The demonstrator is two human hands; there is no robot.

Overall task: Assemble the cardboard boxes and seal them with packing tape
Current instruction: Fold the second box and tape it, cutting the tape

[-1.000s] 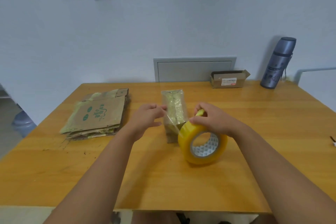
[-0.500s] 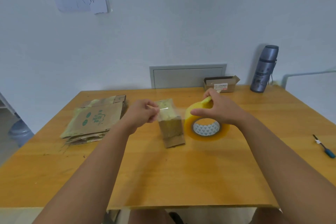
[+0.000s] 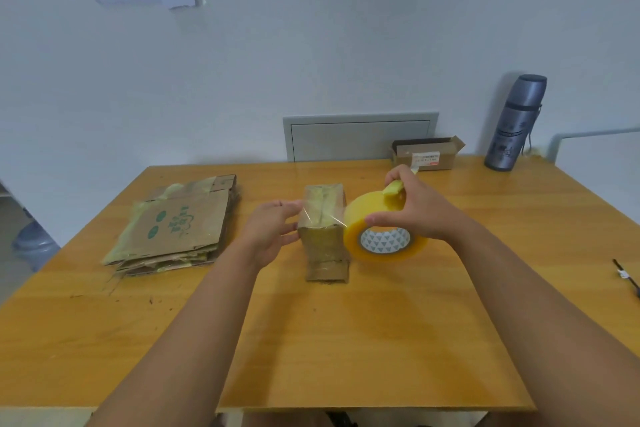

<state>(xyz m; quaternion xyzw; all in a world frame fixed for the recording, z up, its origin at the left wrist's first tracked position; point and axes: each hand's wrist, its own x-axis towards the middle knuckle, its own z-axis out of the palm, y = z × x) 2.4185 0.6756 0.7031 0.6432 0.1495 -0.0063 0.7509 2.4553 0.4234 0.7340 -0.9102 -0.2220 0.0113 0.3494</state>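
At the centre of the orange-brown wooden counter stands a small upright brown cardboard box, its top already covered with yellowish tape. The left hand rests against the box's left side, fingers around the upper left edge, pinning the end of a clear tape strip to it. The strip runs across the box's top to a large yellow roll of packing tape with a white patterned core, positioned just to the right of the box and touching it. The right hand grips this roll from above, thumb on the near face and fingers curled over the top. To the left, well apart from the box, lies a stack of flattened brown cardboard boxes with green print. At the counter's far edge sit a small open cardboard carton with a white label and a tall grey-blue metal flask. A dark pen-like tool lies at the right edge.
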